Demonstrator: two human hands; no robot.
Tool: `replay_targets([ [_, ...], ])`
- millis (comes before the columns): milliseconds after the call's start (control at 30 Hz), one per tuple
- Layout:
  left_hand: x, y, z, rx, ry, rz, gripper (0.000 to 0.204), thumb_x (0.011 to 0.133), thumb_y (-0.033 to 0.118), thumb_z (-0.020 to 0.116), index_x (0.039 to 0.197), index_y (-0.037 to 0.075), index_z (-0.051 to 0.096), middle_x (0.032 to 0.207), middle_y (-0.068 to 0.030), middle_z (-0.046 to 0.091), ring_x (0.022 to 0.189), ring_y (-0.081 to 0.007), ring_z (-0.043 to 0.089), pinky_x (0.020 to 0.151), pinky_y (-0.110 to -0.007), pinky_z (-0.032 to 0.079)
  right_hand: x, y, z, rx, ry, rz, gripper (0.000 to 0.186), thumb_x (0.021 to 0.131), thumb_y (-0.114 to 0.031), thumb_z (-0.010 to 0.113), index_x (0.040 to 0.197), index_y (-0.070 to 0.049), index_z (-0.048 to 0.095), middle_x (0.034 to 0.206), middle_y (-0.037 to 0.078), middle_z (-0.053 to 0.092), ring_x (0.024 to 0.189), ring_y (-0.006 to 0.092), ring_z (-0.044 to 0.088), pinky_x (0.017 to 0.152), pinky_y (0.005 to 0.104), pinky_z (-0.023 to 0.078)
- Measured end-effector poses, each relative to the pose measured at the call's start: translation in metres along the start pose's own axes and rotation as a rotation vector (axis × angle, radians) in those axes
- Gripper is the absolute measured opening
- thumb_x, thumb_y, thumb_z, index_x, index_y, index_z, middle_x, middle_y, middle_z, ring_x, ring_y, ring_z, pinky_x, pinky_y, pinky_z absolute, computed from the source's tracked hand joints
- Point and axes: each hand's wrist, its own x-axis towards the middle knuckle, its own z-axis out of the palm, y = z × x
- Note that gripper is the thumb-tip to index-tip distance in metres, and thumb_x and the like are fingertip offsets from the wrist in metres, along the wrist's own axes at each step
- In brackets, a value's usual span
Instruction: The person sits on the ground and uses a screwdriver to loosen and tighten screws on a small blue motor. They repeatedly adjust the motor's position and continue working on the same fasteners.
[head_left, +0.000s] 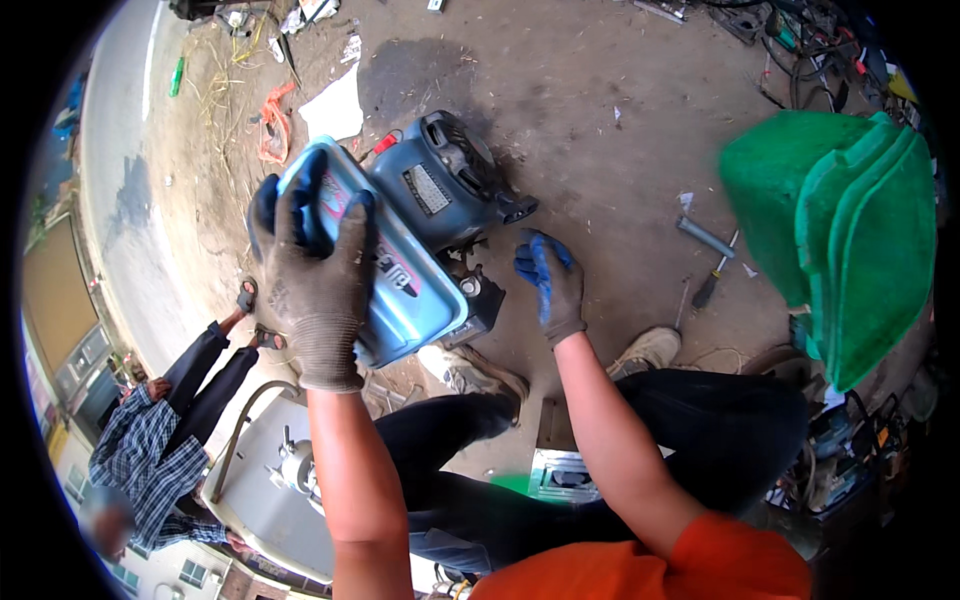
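A small portable generator stands on the ground before me, with a light blue fuel tank (420, 300) on top and a dark blue engine cover (425, 190) beside it. My left hand (320, 250), in a grey and blue glove, is over the tank's top. Its thumb and fingers are curved and apart, with tank surface showing between them; whether they touch it I cannot tell. Right of the generator, my right hand (552, 278) hangs in the air in a matching glove. Its fingers are loosely bent and nothing shows in them.
A screwdriver (708, 285) and a grey-handled tool (706, 237) lie to the right, near a large green plastic bin (760, 190). Machine parts and cables (800, 50) are heaped at the far right. A person (160, 440) in a checked shirt is at the left.
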Motion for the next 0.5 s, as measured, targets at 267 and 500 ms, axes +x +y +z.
replay_targets([
  [267,0.001,-0.028,0.01,-0.107,0.069,0.051,0.061,0.091,0.032,0.078,0.141,0.002,0.06,0.135,-0.0142,0.064,0.123,-0.0239,0.062,0.107,-0.037,0.046,0.014,0.023,0.033,-0.052,-0.243,-0.135,0.036,0.093,-0.017,0.074,0.123,0.002,0.07,0.101,0.008,0.074,0.091,0.0116,0.067,0.083,0.0309,0.056],
  [500,0.003,-0.032,0.01,-0.072,0.073,0.079,0.053,0.092,0.033,0.075,0.137,0.007,0.066,0.134,-0.0164,0.066,0.124,-0.025,0.063,0.106,-0.036,0.046,0.013,0.008,0.045,-0.81,-0.138,-0.197,0.033,0.084,-0.026,0.072,0.107,-0.001,0.075,0.106,0.022,0.074,0.099,0.0339,0.072,0.087,0.0428,0.056],
])
